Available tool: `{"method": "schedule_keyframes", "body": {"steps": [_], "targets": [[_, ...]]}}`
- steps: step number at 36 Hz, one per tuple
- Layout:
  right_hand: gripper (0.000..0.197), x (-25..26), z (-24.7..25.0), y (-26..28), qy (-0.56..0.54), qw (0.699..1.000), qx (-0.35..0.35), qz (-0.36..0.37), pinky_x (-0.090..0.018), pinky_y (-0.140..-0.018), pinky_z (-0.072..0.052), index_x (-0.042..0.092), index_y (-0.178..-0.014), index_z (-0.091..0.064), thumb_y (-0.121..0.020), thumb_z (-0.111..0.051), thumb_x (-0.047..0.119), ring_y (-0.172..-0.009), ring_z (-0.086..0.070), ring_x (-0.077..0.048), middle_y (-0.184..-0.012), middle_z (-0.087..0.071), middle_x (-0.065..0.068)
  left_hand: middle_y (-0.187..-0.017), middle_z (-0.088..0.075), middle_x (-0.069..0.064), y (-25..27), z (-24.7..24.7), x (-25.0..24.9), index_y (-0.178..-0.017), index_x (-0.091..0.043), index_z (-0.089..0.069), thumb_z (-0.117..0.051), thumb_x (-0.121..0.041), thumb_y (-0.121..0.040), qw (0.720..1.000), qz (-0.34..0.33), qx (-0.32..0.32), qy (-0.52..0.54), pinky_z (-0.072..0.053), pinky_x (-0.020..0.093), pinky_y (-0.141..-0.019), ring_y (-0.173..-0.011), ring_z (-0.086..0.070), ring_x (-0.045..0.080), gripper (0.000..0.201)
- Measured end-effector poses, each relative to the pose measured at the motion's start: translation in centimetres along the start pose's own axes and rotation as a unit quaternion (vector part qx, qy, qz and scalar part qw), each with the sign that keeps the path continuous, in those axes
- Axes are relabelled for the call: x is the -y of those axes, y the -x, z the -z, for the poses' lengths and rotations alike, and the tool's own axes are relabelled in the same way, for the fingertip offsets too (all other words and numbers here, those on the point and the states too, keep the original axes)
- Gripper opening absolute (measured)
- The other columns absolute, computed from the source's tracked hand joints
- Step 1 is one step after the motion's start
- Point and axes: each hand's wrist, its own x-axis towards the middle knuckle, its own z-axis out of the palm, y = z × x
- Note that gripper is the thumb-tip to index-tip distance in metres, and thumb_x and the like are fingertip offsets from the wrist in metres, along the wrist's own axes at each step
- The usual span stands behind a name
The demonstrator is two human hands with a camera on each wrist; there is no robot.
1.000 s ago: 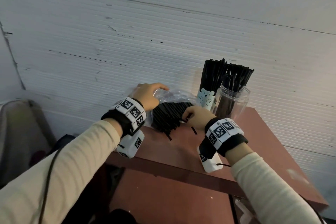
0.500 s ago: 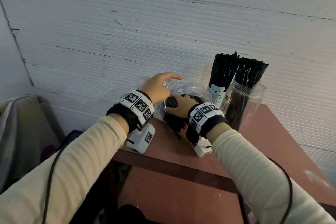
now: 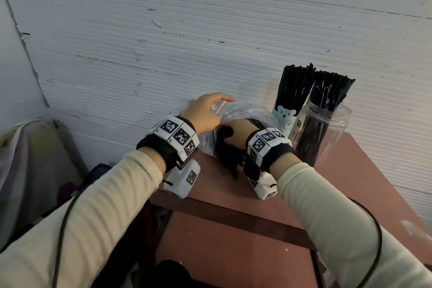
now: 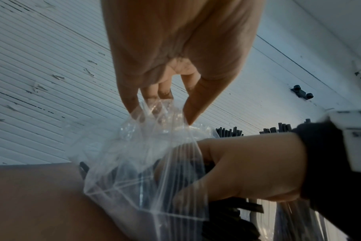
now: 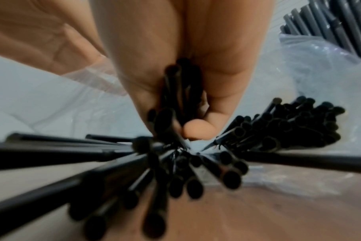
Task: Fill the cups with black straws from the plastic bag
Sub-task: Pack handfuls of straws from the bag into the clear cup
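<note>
A clear plastic bag [image 3: 243, 112] of black straws [image 3: 230, 154] lies at the back of the brown table [image 3: 350, 170], against the wall. My left hand [image 3: 205, 112] pinches the bag's upper film [image 4: 155, 114] and holds it up. My right hand [image 3: 236, 133] is inside the bag's mouth, curled round a bunch of black straws [image 5: 175, 101]; loose straw ends [image 5: 175, 187] fan out toward the right wrist camera. To the right stand a pale blue bear cup [image 3: 286, 119] and a clear plastic jar [image 3: 327, 133], both packed with upright black straws.
A white ribbed wall [image 3: 210, 42] rises right behind the table. A lower brown shelf [image 3: 233, 252] sits under the tabletop's front edge. A grey bag or cloth [image 3: 28, 159] lies off to the left, below table height.
My right hand moved left from the straw ends outside the bag into the bag's mouth and closed on a bunch of straws. My left hand kept holding the film up.
</note>
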Motion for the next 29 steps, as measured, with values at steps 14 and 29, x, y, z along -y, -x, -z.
{"method": "schedule_keyframes", "body": {"steps": [14,29], "targets": [[0.031,-1.7,0.1,2.0,-0.143,0.989,-0.022,-0.019,-0.023,-0.074,-0.043,0.019,-0.112,-0.066,-0.086,-0.058,0.005,-0.088,-0.056,-0.014,-0.107,-0.064,0.0,-0.149,-0.044,-0.001,0.0,0.0,-0.2,-0.126,-0.037,-0.055,-0.052,0.009,-0.084,1.0,-0.007,0.018,-0.006,-0.04,0.018,-0.039,-0.041,-0.043,0.007,0.063],[0.029,-6.3,4.0,8.7,-0.197,0.98,0.0,0.008,-0.022,-0.079,-0.05,0.033,-0.103,-0.071,-0.082,-0.069,0.014,-0.086,-0.061,-0.011,-0.099,-0.064,0.009,-0.135,-0.044,0.009,0.9,-1.1,-2.1,-0.122,-0.015,-0.06,-0.068,-0.002,-0.07,0.977,-0.188,-0.068,-0.071,-0.024,0.009,-0.101,-0.127,-0.042,0.019,0.054]]}}
